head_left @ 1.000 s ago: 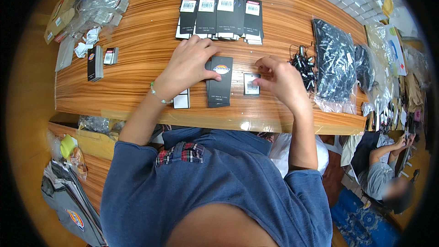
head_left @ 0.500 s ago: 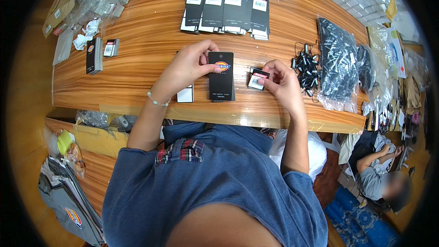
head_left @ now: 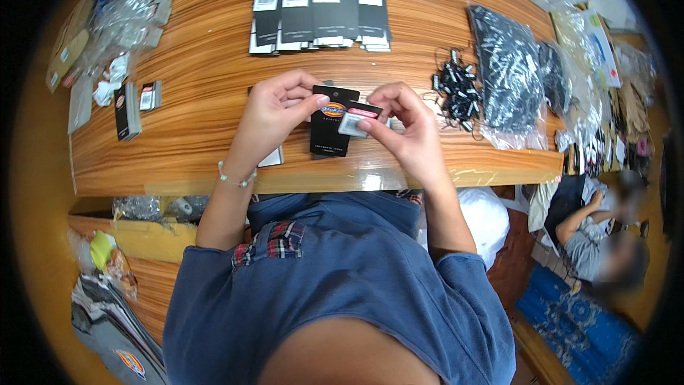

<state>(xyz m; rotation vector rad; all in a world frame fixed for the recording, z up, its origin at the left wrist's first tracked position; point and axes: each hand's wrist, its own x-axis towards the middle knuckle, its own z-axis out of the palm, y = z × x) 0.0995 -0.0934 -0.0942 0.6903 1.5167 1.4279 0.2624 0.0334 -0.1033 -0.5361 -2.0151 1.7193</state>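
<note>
My left hand (head_left: 292, 103) pinches a tall black hang tag (head_left: 329, 139) by its upper left side, near its punched hole. A small black-and-white card with a red band, the barcode tag (head_left: 353, 124), is between the thumb and fingers of my right hand (head_left: 405, 122). It overlaps the right side of the hang tag. Under my left hand, part of a white card (head_left: 272, 157) shows on the table; the hand hides the rest. More small cards lie partly hidden behind my right fingers.
Rows of strung black tags (head_left: 328, 18) lie at the back. Black string loops (head_left: 457, 89) are heaped at right, beside a plastic bag (head_left: 509, 71) of dark strings. At left stand stacks of tall tags (head_left: 128, 113) and small tags (head_left: 150, 96). A person (head_left: 595, 235) sits at far right.
My right hand has brought the small barcode tag leftward, from beside the hang tag to over its right side. The whole view has also shifted slightly.
</note>
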